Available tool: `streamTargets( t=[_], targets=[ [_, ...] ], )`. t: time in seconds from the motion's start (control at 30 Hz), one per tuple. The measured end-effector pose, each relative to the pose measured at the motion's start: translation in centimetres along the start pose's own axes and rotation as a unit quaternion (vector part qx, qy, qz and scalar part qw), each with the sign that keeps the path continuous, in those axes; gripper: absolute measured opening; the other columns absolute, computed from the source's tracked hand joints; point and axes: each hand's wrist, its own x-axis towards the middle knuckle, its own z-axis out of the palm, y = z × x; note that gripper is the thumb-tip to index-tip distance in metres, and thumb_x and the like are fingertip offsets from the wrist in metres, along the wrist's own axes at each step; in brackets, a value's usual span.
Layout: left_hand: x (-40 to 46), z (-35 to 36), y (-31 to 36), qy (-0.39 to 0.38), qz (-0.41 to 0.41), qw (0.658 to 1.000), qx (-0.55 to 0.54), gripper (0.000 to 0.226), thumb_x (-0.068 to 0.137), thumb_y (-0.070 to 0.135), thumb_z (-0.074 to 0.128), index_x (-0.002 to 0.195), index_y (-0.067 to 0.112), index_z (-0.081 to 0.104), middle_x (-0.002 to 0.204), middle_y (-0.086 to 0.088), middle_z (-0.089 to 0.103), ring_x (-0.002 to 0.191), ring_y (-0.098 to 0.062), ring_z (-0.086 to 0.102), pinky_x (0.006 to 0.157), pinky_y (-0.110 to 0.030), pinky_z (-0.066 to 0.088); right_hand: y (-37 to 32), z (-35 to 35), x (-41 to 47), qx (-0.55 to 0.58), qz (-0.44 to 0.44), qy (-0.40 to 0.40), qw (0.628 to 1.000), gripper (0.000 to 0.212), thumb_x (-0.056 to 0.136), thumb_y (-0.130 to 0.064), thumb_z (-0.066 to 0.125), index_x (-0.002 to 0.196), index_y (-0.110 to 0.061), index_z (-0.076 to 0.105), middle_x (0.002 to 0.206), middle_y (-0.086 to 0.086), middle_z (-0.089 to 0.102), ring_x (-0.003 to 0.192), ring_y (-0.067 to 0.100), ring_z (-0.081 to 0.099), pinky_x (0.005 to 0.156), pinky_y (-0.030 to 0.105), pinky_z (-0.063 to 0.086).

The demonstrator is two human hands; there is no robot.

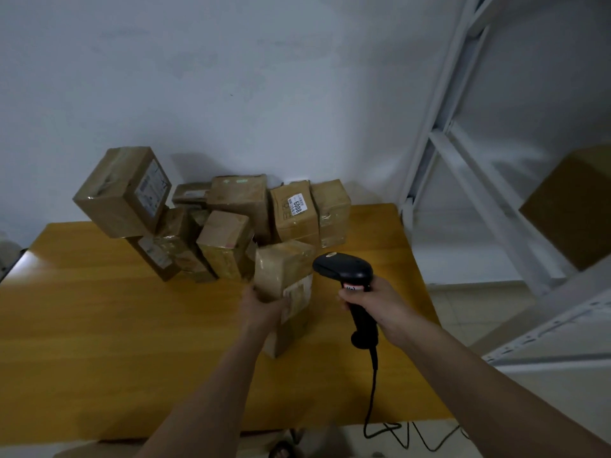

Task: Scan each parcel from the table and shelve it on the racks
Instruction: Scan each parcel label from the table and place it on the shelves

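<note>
Right hand point(373, 304) is gripping the black scanner point(350, 276) by its handle, head pointing left at the parcel point(284, 276); its cable point(372, 398) is hanging past the near edge of the surface point(99, 342). Left hand point(261, 307) is gripping that parcel, tilted, over the surface. Behind it, a pile of boxes point(228, 219) is sitting against the wall. A white rack point(463, 180) is standing to the right, holding one box point(575, 206).
</note>
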Motion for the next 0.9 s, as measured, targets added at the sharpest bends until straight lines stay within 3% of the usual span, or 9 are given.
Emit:
streamTargets(
  t=[0.07,0.13,0.23,0.33,0.47,0.6,0.67,0.73,0.9],
  targets=[
    [0.1,-0.3,0.9,-0.013,0.034,0.999,0.009,0.077,0.071,0.023,0.085,0.135,0.013,0.043,0.127,-0.008,0.056,0.112,-0.026,0.055,0.089,-0.044,0.053,-0.4,0.1,0.0,-0.007,0.0,0.007,1.0,0.016,0.081,-0.011,0.076,0.094,-0.014,0.067,0.086,0.009,0.071,0.07,0.015,0.066,0.063,0.024,0.052],
    [0.3,-0.5,1.6,-0.021,0.059,0.997,0.038,0.075,0.07,0.026,0.085,0.133,0.014,0.045,0.122,-0.006,0.057,0.102,-0.021,0.054,0.082,-0.039,0.054,-0.8,0.2,0.0,-0.017,0.001,0.013,1.0,0.016,0.077,-0.01,0.079,0.086,-0.015,0.067,0.075,0.004,0.068,0.062,0.011,0.064,0.054,0.018,0.049],
    [0.5,-0.7,2.2,-0.029,0.076,0.994,0.071,0.075,0.07,0.027,0.084,0.132,0.017,0.045,0.117,-0.002,0.055,0.1,-0.019,0.051,0.075,-0.032,0.049,-0.9,0.3,0.0,-0.019,-0.001,0.015,1.0,0.011,0.078,-0.005,0.077,0.083,-0.01,0.069,0.071,0.005,0.066,0.059,0.012,0.061,0.056,0.018,0.049],
    [0.9,-1.3,2.6,-0.044,0.087,0.99,0.106,0.078,0.068,0.034,0.084,0.134,0.023,0.044,0.116,0.001,0.055,0.101,-0.018,0.052,0.079,-0.035,0.05,-1.1,0.2,-0.2,-0.022,-0.007,0.014,1.0,0.008,0.079,-0.002,0.074,0.086,-0.002,0.07,0.071,0.008,0.063,0.059,0.013,0.059,0.057,0.019,0.047],
    [1.3,-2.0,4.0,-0.119,0.088,0.972,0.184,0.091,0.065,0.043,0.082,0.144,0.027,0.039,0.106,0.008,0.054,0.096,-0.014,0.054,0.071,-0.027,0.046,-1.3,0.2,-0.2,-0.028,-0.014,0.018,0.999,0.006,0.08,0.0,0.071,0.079,-0.005,0.067,0.066,0.007,0.06,0.056,0.013,0.056,0.054,0.019,0.044],
    [1.1,-1.4,5.0,-0.125,0.121,0.939,0.297,0.102,0.065,0.049,0.082,0.151,0.029,0.029,0.142,0.001,0.048,0.124,-0.021,0.049,0.091,-0.034,0.045,-1.1,0.2,-0.3,-0.023,-0.014,0.031,0.999,0.006,0.079,0.002,0.069,0.082,-0.004,0.069,0.062,0.005,0.059,0.054,0.012,0.055,0.054,0.019,0.044],
    [0.7,-0.8,4.6,-0.107,0.146,0.928,0.325,0.102,0.066,0.049,0.082,0.15,0.03,0.029,0.141,-0.001,0.048,0.125,-0.022,0.049,0.094,-0.036,0.047,-1.0,0.1,-0.3,-0.025,-0.014,0.046,0.999,0.007,0.076,0.005,0.068,0.083,0.004,0.069,0.064,0.008,0.059,0.057,0.016,0.054,0.056,0.023,0.043],
    [0.3,-0.1,3.6,-0.103,0.15,0.92,0.347,0.097,0.068,0.047,0.083,0.149,0.031,0.031,0.135,-0.002,0.05,0.122,-0.023,0.05,0.096,-0.039,0.048,-1.0,0.0,-0.4,-0.024,-0.012,0.064,0.998,0.006,0.074,0.006,0.067,0.076,0.001,0.068,0.063,0.008,0.059,0.058,0.017,0.055,0.057,0.025,0.043],
    [0.0,0.3,0.1,-0.143,0.075,0.923,0.35,0.09,0.073,0.043,0.081,0.148,0.027,0.033,0.139,-0.005,0.048,0.125,-0.025,0.049,0.095,-0.037,0.048,-0.8,-1.0,-0.5,-0.012,-0.011,0.088,0.996,0.017,0.075,0.005,0.07,0.065,-0.009,0.067,0.052,-0.002,0.061,0.046,0.007,0.056,0.046,0.016,0.044]
  ],
)
